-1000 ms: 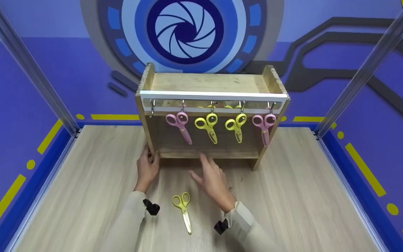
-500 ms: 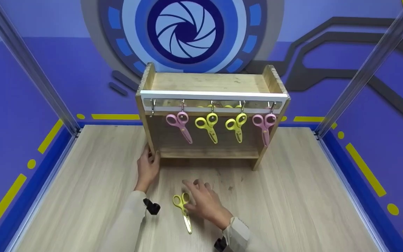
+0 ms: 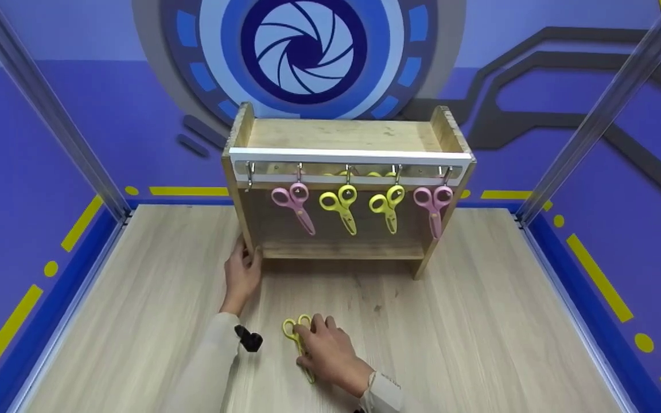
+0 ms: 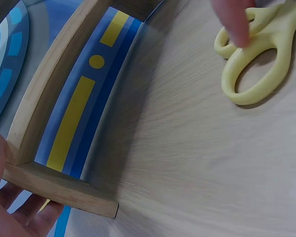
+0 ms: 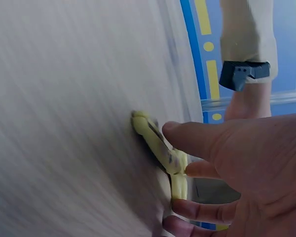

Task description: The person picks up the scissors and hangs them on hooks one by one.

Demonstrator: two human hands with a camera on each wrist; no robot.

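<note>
My left hand (image 3: 241,281) grips the lower left side of a wooden shelf (image 3: 345,135), thumb on the inner face and fingers outside, as the left wrist view also shows. Yellow-handled scissors (image 4: 283,54) lie flat on the table before the shelf, handles toward it. Over them is my right hand (image 3: 330,353). One fingertip touches the handles, while the thumb (image 5: 187,138) stands slightly apart beside the blades. The hand partly hides the scissors in the head view. Pink scissors (image 3: 302,218) and yellow scissors (image 3: 345,215) hang among several pairs on the shelf's front rail.
A white rail (image 3: 350,156) with metal hooks runs across the shelf front. Its leftmost hook (image 3: 250,175) carries nothing. The wooden table (image 3: 508,321) is bounded by blue printed walls (image 3: 623,229) and metal posts (image 3: 600,109).
My right hand has come back from the shelf's lower front edge, down and left, to the yellow scissors on the table. My left hand and the shelf have stayed put.
</note>
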